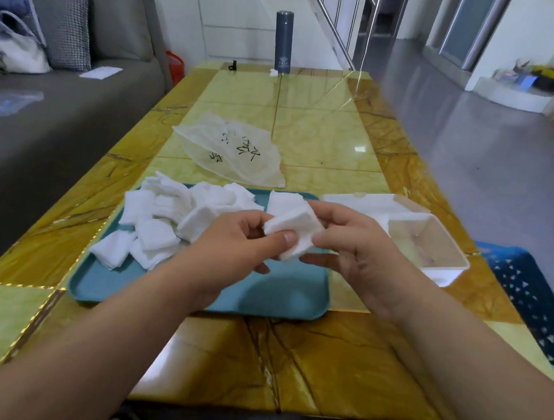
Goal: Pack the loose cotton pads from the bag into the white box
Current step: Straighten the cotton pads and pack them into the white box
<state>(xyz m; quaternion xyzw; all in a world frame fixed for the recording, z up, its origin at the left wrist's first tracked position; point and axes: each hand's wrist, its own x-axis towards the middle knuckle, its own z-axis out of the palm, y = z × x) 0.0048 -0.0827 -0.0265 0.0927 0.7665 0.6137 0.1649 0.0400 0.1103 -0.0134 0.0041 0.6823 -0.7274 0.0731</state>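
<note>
Just right of the right hand (349, 246), the white box (430, 246) stands with its mouth uncovered. Its raised walls are the only barrier there, and its lid (360, 200) lies just beyond that hand. Left of the left hand (233, 236), heaped loose pads (161, 219) crowd the tray (278, 297). Beneath both hands the tray is bare. The held stack (295, 228) fills the gap between them. Beyond lies the flattened bag (237, 152), then open table (325, 140).

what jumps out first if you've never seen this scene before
Both hands meet mid-frame: the left hand and right hand pinch a small stack of cotton pads above the teal tray. A loose heap of pads covers the tray's left side, and the open white box sits just right of it. Behind them lies the flattened mesh bag.
</note>
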